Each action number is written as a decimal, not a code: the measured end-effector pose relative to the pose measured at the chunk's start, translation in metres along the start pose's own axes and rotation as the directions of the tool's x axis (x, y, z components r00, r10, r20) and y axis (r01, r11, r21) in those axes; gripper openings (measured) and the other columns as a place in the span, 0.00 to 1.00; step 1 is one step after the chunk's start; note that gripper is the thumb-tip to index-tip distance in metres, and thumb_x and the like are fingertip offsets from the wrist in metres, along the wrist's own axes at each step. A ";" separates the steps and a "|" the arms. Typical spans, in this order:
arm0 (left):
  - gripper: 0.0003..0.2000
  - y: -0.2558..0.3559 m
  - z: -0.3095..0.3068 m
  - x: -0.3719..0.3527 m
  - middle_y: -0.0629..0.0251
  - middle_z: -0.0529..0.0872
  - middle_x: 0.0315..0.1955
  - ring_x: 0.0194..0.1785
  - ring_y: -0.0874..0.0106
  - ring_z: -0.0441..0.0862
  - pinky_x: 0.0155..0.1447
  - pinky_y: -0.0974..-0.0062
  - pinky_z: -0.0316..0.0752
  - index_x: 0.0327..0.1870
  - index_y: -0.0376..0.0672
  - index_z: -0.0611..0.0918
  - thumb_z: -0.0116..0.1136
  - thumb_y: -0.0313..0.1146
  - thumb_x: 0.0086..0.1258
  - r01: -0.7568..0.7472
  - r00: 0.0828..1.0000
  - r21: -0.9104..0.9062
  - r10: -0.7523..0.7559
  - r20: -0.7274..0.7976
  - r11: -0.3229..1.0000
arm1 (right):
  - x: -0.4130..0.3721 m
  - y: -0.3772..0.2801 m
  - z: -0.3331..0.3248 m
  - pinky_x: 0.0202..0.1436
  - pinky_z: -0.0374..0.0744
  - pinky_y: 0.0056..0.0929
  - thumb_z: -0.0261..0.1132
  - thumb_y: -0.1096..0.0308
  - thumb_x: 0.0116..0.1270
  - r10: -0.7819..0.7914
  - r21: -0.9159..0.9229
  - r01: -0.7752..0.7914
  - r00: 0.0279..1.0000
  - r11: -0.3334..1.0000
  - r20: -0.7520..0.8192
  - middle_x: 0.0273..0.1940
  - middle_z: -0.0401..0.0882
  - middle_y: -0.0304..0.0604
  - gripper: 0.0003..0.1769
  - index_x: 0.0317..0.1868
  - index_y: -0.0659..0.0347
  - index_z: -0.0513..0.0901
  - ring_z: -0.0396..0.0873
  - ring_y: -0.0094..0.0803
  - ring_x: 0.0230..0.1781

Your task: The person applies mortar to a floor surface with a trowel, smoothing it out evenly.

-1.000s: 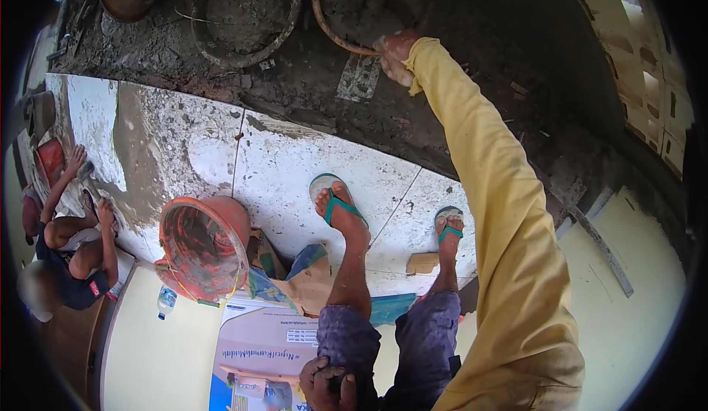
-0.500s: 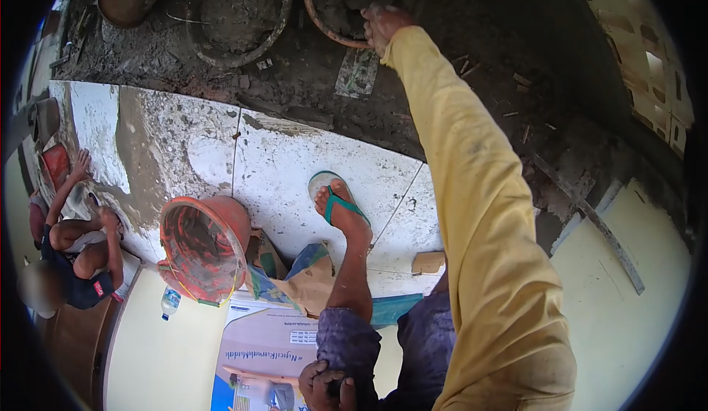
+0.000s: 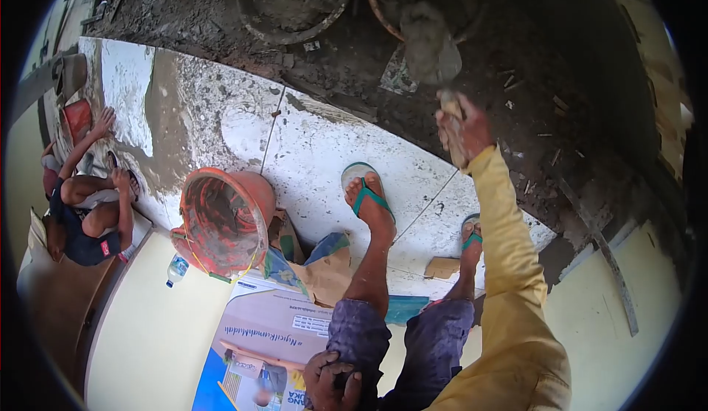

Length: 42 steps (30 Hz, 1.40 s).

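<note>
My right hand (image 3: 466, 127), in a yellow sleeve, is closed around the handle of a trowel (image 3: 450, 66). A lump of wet grey mortar (image 3: 424, 38) covers much of its blade, which overlaps the near rim of a round mortar tub (image 3: 376, 7) in this view. Low in the view, my left hand (image 3: 332, 381) rests by my left thigh with its fingers curled. Something dark shows between those fingers, and I cannot tell what it is.
Another mortar tub (image 3: 293, 38) stands to the left. A red bucket (image 3: 265, 201) and a torn paper bag (image 3: 324, 271) are beside my left foot. A person (image 3: 96, 223) squats at far left, one hand on the smeared white board (image 3: 324, 134). A wooden strip (image 3: 608, 256) lies right.
My right hand has come back from the tub's rim toward me, and the trowel with mortar on it now shows. The view has shifted, so my right foot appears.
</note>
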<state>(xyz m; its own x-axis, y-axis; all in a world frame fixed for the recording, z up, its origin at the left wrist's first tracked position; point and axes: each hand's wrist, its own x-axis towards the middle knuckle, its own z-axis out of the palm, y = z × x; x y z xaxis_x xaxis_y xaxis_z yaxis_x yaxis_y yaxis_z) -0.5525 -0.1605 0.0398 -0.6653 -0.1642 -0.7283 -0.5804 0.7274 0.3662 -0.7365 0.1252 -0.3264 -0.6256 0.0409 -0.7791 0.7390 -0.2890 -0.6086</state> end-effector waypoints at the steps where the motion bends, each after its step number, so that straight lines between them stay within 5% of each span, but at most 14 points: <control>1: 0.08 -0.002 -0.001 0.000 0.48 0.77 0.49 0.54 0.54 0.75 0.60 0.60 0.70 0.40 0.39 0.82 0.65 0.27 0.60 0.005 1.000 -0.005 -0.005 0.006 1.000 | -0.009 0.007 0.003 0.20 0.73 0.25 0.65 0.70 0.67 0.038 -0.029 -0.037 0.999 0.999 0.030 0.30 0.77 0.36 0.24 0.63 0.58 0.73 0.73 0.22 0.19; 8: 0.09 -0.007 -0.012 0.008 0.48 0.77 0.50 0.55 0.53 0.74 0.61 0.59 0.70 0.40 0.39 0.82 0.66 0.27 0.59 -0.003 0.999 0.002 0.003 0.045 1.000 | -0.002 0.048 0.042 0.22 0.74 0.26 0.63 0.74 0.66 0.175 -0.260 -0.148 0.981 0.954 0.083 0.32 0.77 0.39 0.27 0.66 0.62 0.70 0.74 0.24 0.21; 10: 0.09 -0.013 -0.013 0.008 0.48 0.77 0.48 0.54 0.52 0.74 0.61 0.58 0.70 0.40 0.39 0.82 0.66 0.26 0.58 -0.033 0.999 0.000 0.033 0.038 0.999 | 0.023 0.068 0.049 0.32 0.80 0.35 0.66 0.69 0.62 -0.074 -0.595 0.126 0.991 0.794 0.111 0.40 0.83 0.49 0.31 0.66 0.65 0.69 0.82 0.37 0.29; 12: 0.09 -0.024 -0.011 0.005 0.49 0.78 0.46 0.54 0.52 0.74 0.61 0.58 0.70 0.40 0.39 0.81 0.66 0.26 0.58 -0.096 0.995 0.007 0.096 0.033 0.995 | 0.053 0.103 0.056 0.42 0.83 0.40 0.67 0.65 0.61 -0.424 -0.832 0.391 0.880 0.394 0.213 0.44 0.84 0.54 0.34 0.67 0.65 0.68 0.85 0.47 0.38; 14: 0.10 -0.014 -0.015 0.013 0.50 0.79 0.44 0.54 0.51 0.75 0.60 0.57 0.71 0.40 0.38 0.81 0.65 0.25 0.57 -0.057 0.998 -0.002 0.057 0.007 0.998 | 0.073 0.081 0.097 0.55 0.80 0.43 0.66 0.63 0.59 -0.111 -0.905 0.182 0.982 0.384 0.151 0.52 0.82 0.58 0.32 0.64 0.66 0.72 0.82 0.53 0.51; 16: 0.10 -0.018 -0.014 0.010 0.50 0.80 0.43 0.54 0.50 0.75 0.60 0.57 0.71 0.40 0.38 0.81 0.65 0.24 0.57 -0.114 0.993 0.010 0.113 0.023 0.993 | 0.094 0.047 0.153 0.58 0.79 0.42 0.66 0.64 0.58 0.371 -0.935 -0.135 0.928 0.327 -0.004 0.53 0.81 0.60 0.27 0.58 0.65 0.79 0.82 0.49 0.53; 18: 0.10 -0.041 -0.012 0.000 0.50 0.80 0.44 0.54 0.50 0.75 0.60 0.58 0.71 0.39 0.38 0.81 0.65 0.24 0.56 -0.273 0.960 0.052 0.268 0.079 0.961 | 0.106 0.028 0.199 0.52 0.82 0.44 0.74 0.68 0.49 0.509 -1.000 0.021 0.861 0.008 0.022 0.47 0.86 0.53 0.23 0.49 0.59 0.86 0.86 0.48 0.45; 21: 0.10 -0.014 -0.020 0.014 0.49 0.79 0.46 0.54 0.51 0.75 0.60 0.59 0.71 0.39 0.39 0.82 0.66 0.24 0.56 -0.024 0.998 -0.026 0.025 0.062 0.999 | 0.124 0.035 0.227 0.51 0.83 0.43 0.78 0.71 0.42 0.667 -0.997 0.071 0.743 0.008 0.058 0.46 0.86 0.50 0.18 0.39 0.58 0.90 0.86 0.44 0.45; 24: 0.09 -0.005 -0.022 0.016 0.49 0.79 0.48 0.55 0.52 0.75 0.61 0.59 0.71 0.39 0.39 0.82 0.66 0.25 0.56 0.061 0.997 -0.037 -0.060 0.038 0.997 | 0.114 0.064 0.229 0.54 0.81 0.43 0.74 0.70 0.47 0.617 -0.990 0.139 0.782 -0.032 0.090 0.52 0.82 0.55 0.23 0.48 0.61 0.83 0.83 0.47 0.51; 29: 0.10 -0.009 -0.022 0.015 0.48 0.78 0.49 0.54 0.52 0.75 0.61 0.58 0.70 0.39 0.39 0.82 0.67 0.26 0.57 0.016 0.999 -0.027 -0.015 0.036 1.000 | 0.082 0.098 0.217 0.60 0.78 0.44 0.66 0.68 0.56 0.430 -0.993 0.122 0.896 -0.005 0.108 0.60 0.74 0.63 0.32 0.62 0.68 0.72 0.76 0.52 0.60; 33: 0.10 -0.009 -0.020 0.014 0.48 0.77 0.50 0.54 0.52 0.75 0.61 0.58 0.70 0.40 0.40 0.82 0.67 0.27 0.57 0.005 0.999 -0.019 -0.004 0.052 1.000 | 0.029 0.063 0.201 0.68 0.71 0.40 0.47 0.66 0.72 0.424 -0.968 -0.125 0.905 0.219 -0.021 0.70 0.64 0.56 0.29 0.73 0.61 0.58 0.69 0.45 0.68; 36: 0.10 -0.006 -0.021 0.014 0.47 0.77 0.50 0.54 0.52 0.75 0.60 0.59 0.71 0.40 0.39 0.82 0.67 0.27 0.58 -0.004 0.997 0.024 0.003 0.076 1.000 | 0.003 0.071 0.189 0.61 0.77 0.47 0.58 0.71 0.64 0.261 -0.938 -0.109 0.965 0.329 -0.021 0.63 0.67 0.62 0.32 0.69 0.64 0.62 0.75 0.57 0.60; 40: 0.10 -0.004 -0.020 0.015 0.47 0.77 0.50 0.55 0.51 0.75 0.60 0.59 0.71 0.41 0.38 0.81 0.66 0.27 0.60 -0.055 0.995 0.038 0.052 0.085 0.998 | -0.021 0.046 0.172 0.64 0.75 0.44 0.62 0.70 0.64 0.364 -0.959 -0.087 0.931 0.268 0.017 0.68 0.63 0.58 0.42 0.75 0.60 0.52 0.71 0.52 0.65; 42: 0.10 -0.003 -0.018 0.013 0.47 0.77 0.50 0.55 0.51 0.75 0.60 0.58 0.71 0.41 0.38 0.82 0.66 0.27 0.60 -0.051 0.995 0.031 0.048 0.085 0.998 | -0.032 0.034 0.161 0.62 0.76 0.44 0.67 0.68 0.59 0.381 -0.951 -0.077 0.924 0.301 0.046 0.62 0.68 0.58 0.42 0.72 0.61 0.57 0.75 0.54 0.60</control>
<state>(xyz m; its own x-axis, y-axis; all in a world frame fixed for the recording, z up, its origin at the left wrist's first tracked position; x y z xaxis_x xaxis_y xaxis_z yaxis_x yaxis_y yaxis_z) -0.5683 -0.1770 0.0394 -0.6502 -0.0715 -0.7564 -0.5309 0.7549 0.3851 -0.7314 -0.0402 -0.2983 -0.3080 -0.1164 -0.9442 0.5081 0.8190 -0.2667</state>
